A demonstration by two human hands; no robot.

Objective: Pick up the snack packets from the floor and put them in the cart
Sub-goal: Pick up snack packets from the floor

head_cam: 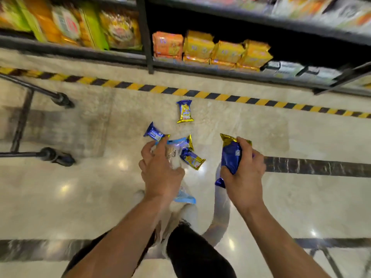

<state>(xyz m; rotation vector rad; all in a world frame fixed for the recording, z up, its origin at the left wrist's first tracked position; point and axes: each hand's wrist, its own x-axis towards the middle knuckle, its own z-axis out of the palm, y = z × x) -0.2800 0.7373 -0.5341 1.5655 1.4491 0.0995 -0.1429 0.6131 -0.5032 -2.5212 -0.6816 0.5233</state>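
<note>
Packets litter the floor mid-frame; right hand fingers clamped on blue packet, left hand fingers gripping pale packet, bound for cart at left

I count blue-and-gold snack packets: one flat on the floor nearest the striped tape, two farther from it, one crumpled packet off the floor; cart frame stands left.

Blue-and-gold snack packets, black-and-yellow striped floor tape, glossy beige marble floor.
</note>
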